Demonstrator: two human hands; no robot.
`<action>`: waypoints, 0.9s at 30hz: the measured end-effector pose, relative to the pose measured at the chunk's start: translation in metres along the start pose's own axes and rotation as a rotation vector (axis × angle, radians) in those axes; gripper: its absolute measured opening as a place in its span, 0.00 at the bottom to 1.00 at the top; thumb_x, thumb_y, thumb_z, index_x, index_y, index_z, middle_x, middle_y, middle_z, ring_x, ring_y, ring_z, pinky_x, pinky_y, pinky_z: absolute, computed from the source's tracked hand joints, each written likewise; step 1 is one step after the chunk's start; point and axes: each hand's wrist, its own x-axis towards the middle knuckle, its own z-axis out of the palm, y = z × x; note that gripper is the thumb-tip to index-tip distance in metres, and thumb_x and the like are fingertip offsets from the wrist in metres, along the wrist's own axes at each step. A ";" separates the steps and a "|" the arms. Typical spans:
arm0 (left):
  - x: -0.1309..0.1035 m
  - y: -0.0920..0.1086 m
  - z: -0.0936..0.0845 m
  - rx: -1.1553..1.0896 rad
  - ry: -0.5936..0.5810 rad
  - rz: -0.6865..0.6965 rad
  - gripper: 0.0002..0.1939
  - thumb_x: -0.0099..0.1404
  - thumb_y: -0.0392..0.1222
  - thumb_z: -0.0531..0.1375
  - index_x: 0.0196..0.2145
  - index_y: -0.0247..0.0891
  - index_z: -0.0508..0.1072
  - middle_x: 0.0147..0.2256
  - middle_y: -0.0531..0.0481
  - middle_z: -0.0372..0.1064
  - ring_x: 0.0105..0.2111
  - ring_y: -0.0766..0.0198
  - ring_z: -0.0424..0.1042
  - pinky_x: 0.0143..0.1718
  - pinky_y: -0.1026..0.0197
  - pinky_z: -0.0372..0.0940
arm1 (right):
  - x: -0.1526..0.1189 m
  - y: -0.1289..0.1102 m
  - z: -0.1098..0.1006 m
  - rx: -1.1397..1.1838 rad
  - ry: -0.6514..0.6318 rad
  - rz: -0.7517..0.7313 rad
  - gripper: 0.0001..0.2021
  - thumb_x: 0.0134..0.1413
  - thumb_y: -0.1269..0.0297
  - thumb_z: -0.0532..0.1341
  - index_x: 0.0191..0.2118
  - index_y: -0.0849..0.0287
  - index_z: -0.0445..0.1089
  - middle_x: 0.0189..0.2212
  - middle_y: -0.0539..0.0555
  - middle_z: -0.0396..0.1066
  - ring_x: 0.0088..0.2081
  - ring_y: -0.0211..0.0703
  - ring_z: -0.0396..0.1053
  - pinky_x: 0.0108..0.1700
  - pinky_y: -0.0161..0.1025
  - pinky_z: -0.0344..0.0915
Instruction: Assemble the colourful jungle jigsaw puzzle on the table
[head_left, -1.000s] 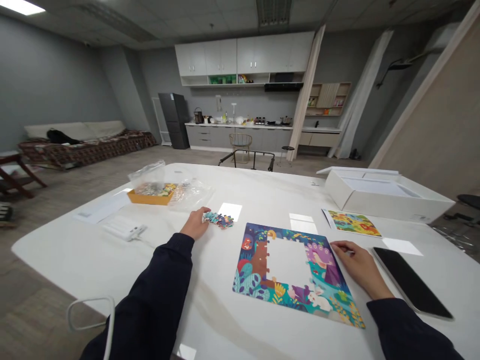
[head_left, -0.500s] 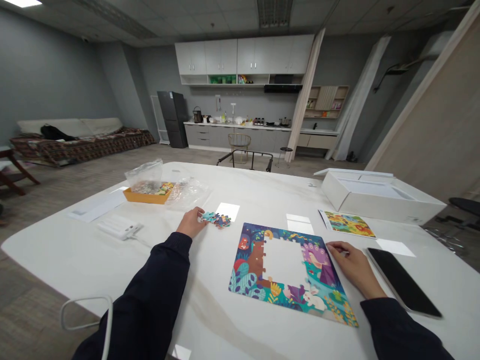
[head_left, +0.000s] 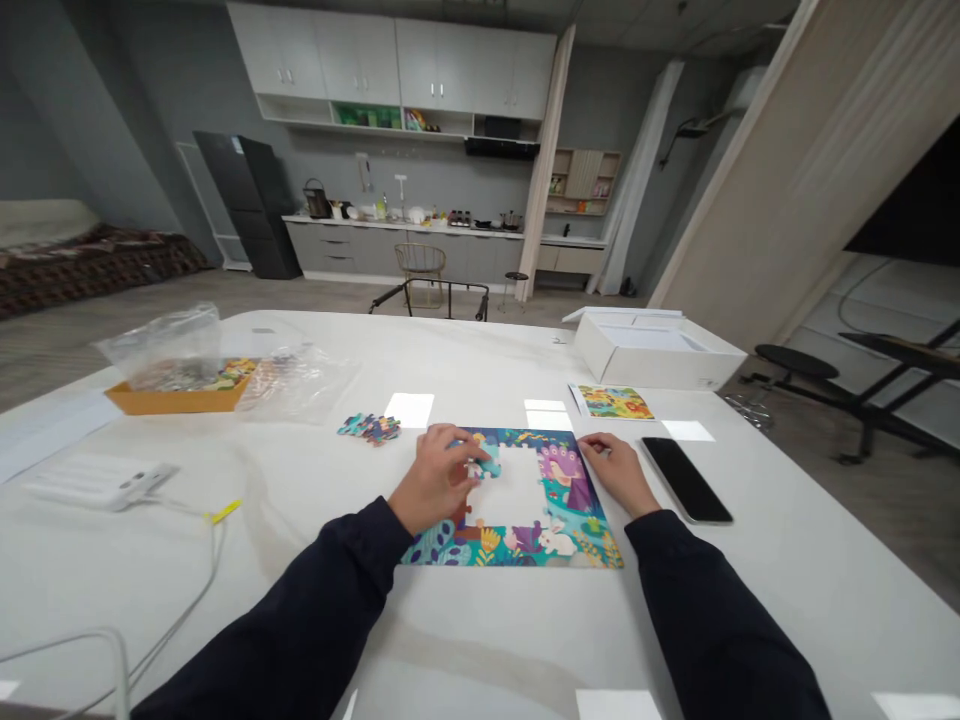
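A colourful jigsaw puzzle [head_left: 487,550], its middle a white gap with a knobbed inner edge, lies flat on the white table. Over its upper left part is my left hand [head_left: 437,475], closed in a pinch on a small teal puzzle piece [head_left: 491,462]. The hand and piece cover part of the puzzle's left side, and I cannot tell whether the piece touches the board. My right hand [head_left: 616,470] rests at the upper right edge of the puzzle, its fingers curled together against that edge. Left of the puzzle lies a small pile of loose puzzle pieces [head_left: 370,428].
An orange tray [head_left: 176,400] with pieces and clear plastic bags [head_left: 300,380] stands at the back left. A white power bank [head_left: 112,485] with cables lies nearer. A black phone [head_left: 686,480], a picture card [head_left: 615,402] and a white box [head_left: 660,350] are on the right.
My left hand has gone from the loose pile rightward to the puzzle, carrying a piece. My right hand stays at the puzzle's right edge. The camera view has turned right.
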 end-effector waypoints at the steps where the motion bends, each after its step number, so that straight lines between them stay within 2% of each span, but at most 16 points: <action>1: 0.000 0.013 0.013 -0.027 -0.054 0.012 0.12 0.60 0.35 0.69 0.41 0.48 0.80 0.49 0.47 0.71 0.55 0.49 0.65 0.59 0.44 0.60 | 0.000 -0.001 0.000 -0.001 0.000 -0.004 0.17 0.52 0.50 0.60 0.35 0.58 0.78 0.33 0.58 0.78 0.35 0.50 0.71 0.43 0.45 0.67; 4: -0.001 0.043 0.041 -0.096 -0.187 0.009 0.10 0.61 0.38 0.69 0.39 0.50 0.82 0.49 0.48 0.71 0.55 0.49 0.65 0.59 0.43 0.58 | -0.002 -0.002 -0.001 -0.017 0.000 -0.011 0.16 0.52 0.51 0.59 0.34 0.58 0.78 0.33 0.57 0.78 0.35 0.49 0.72 0.43 0.45 0.67; 8: -0.003 0.059 0.055 -0.123 -0.276 -0.047 0.12 0.60 0.35 0.68 0.39 0.50 0.83 0.48 0.47 0.71 0.54 0.49 0.65 0.57 0.43 0.60 | -0.003 -0.003 -0.001 -0.017 0.005 -0.011 0.15 0.52 0.53 0.59 0.33 0.58 0.77 0.32 0.56 0.78 0.35 0.48 0.72 0.43 0.44 0.67; 14: -0.004 0.059 0.057 -0.102 -0.305 -0.098 0.14 0.59 0.32 0.64 0.39 0.49 0.83 0.46 0.48 0.72 0.53 0.50 0.66 0.58 0.44 0.60 | -0.002 -0.001 -0.001 -0.010 -0.008 -0.019 0.14 0.52 0.54 0.59 0.34 0.57 0.78 0.33 0.56 0.78 0.36 0.48 0.72 0.43 0.44 0.68; 27: -0.005 0.054 0.052 -0.047 -0.398 -0.044 0.16 0.64 0.34 0.62 0.42 0.53 0.84 0.50 0.48 0.71 0.54 0.50 0.66 0.59 0.43 0.60 | -0.004 -0.003 -0.001 -0.004 -0.010 -0.017 0.13 0.53 0.56 0.59 0.34 0.57 0.78 0.33 0.56 0.78 0.36 0.48 0.72 0.43 0.44 0.68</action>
